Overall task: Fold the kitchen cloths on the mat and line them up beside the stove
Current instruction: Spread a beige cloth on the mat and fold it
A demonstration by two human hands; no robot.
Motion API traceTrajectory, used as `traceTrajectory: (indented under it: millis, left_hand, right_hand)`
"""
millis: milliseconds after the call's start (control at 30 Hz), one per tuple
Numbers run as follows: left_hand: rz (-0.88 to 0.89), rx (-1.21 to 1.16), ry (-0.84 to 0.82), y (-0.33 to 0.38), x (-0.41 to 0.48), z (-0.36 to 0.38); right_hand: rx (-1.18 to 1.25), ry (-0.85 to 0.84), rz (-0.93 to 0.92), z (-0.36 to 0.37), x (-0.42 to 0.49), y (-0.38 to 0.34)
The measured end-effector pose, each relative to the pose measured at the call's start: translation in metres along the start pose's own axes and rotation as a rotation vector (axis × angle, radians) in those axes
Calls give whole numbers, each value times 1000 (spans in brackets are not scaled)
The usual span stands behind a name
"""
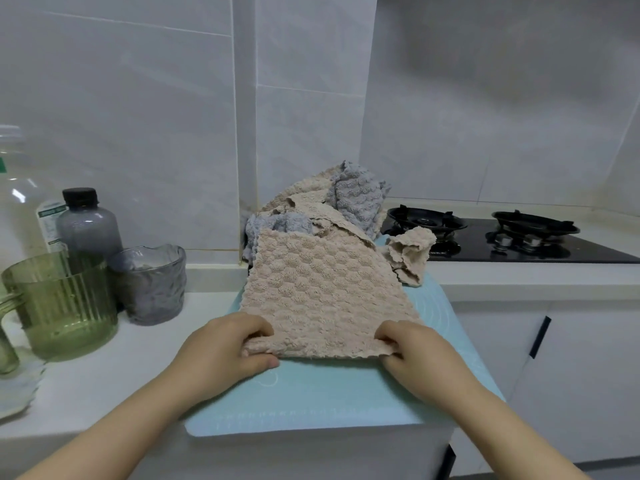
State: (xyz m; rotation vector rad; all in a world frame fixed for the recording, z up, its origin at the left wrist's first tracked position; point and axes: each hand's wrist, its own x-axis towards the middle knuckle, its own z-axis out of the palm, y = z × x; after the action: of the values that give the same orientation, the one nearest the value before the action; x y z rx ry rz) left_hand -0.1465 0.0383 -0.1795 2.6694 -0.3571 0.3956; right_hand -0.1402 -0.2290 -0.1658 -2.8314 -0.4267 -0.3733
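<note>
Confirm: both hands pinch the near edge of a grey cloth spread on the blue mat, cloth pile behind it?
No: the spread cloth is beige, not grey, per the head view. The rest holds: left hand and right hand pinch its near edge, it lies on the blue mat, and the pile sits behind it.

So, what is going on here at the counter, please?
A person is folding kitchen cloths. The left hand and the right hand each pinch a near corner of a beige cloth that lies spread on the light blue mat. Behind it, a pile of beige and grey cloths is not yet folded, and one crumpled beige cloth lies next to the stove. No folded cloth is lined up yet.
</note>
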Motion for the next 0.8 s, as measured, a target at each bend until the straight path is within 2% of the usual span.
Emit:
traceTrajectory:
  millis: [133,267,400,500,600,667,800]
  left_hand:
    - [-72,-48,87,-4,-4,-10]
    - [-127,-198,93,-6,-8,-28]
    - [-90,-434,-78,0,-14,-46]
    - [-83,-542,-246,2,-21,-64]
    - [-177,-580,-356,4,-24,-72]
    - [-253,-585,-365,5,-19,-70]
    - [-412,-622,-171,7,2,-56]
  right_hand:
    - [55,-8,121,-16,-8,25]
    - [237,-112,108,-32,-13,40]
    - [489,-195,145,-47,-20,46]
    - [622,-329,132,-60,-28,48]
    - [653,-417,135,-67,-31,46]
    - [689,-376,183,-66,-26,46]
    - [864,-174,331,-54,-5,42]
